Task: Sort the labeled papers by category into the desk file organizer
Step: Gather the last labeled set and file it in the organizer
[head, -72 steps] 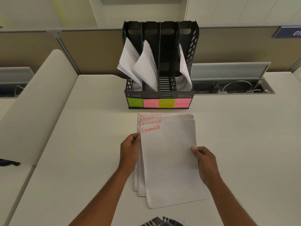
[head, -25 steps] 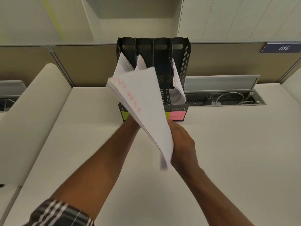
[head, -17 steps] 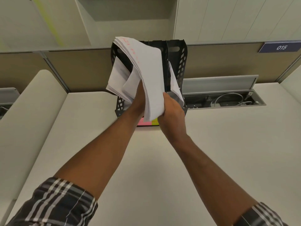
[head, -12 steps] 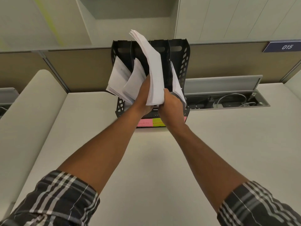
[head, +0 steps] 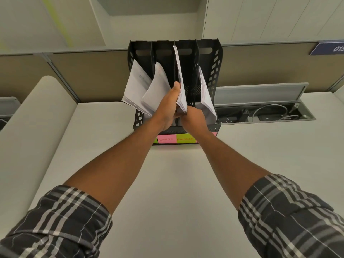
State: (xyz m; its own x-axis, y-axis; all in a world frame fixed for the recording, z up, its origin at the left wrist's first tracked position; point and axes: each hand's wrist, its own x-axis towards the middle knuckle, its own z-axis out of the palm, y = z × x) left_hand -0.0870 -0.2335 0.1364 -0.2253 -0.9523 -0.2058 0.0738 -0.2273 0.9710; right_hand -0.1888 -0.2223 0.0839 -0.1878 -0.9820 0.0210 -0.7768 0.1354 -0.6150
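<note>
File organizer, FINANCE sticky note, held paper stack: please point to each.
file organizer (head: 216,58), head view, right perforated wall.
FINANCE sticky note (head: 185,139), head view, its middle.
paper stack (head: 181,84), head view, its edge.

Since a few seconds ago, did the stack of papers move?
Yes. The stack went from the desk up into the organizer, third slot, above the Finance label.

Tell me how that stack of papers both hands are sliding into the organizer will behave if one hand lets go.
The held stack would probably flop sideways: the filed papers already curl over. It looks light, pinched only at its lower end by the left hand and right hand. Loose sheets may fan apart.
</note>
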